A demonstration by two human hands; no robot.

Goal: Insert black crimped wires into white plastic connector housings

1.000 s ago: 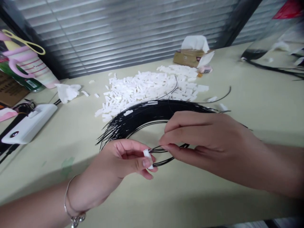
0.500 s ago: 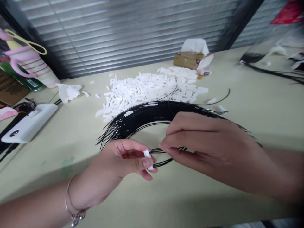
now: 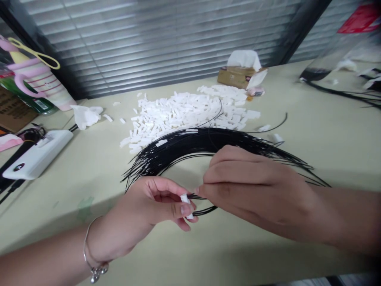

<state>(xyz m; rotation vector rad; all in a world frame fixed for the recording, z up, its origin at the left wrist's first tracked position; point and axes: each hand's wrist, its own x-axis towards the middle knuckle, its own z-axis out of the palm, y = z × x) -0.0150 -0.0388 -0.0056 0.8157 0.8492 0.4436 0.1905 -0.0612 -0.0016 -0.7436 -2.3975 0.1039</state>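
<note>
Between thumb and fingers, my left hand [image 3: 162, 206] grips a small white connector housing [image 3: 188, 212]. Several black wires [image 3: 205, 211] come out of its right side and curve toward my right hand [image 3: 247, 186]. The right thumb and index finger are pinched on the wires close to the housing; the exact wire ends under the fingertips are hidden. Behind both hands, a thick curved bundle of black wires [image 3: 184, 145] with shiny tips lies on the table. A heap of white connector housings [image 3: 175, 113] is spread behind the bundle, a few lying on it.
A tissue box [image 3: 233, 77] stands at the back. On the left are a striped tumbler [image 3: 49, 83], a crumpled tissue [image 3: 87, 115] and a white power bank [image 3: 38, 157] with a cable. A clear bottle [image 3: 330, 55] and more black wires [image 3: 342, 91] are at the right.
My right fingertips have shifted slightly left and down along the wires, closer to the connector housing. My left hand has lowered a little with the housing still in its grip.
</note>
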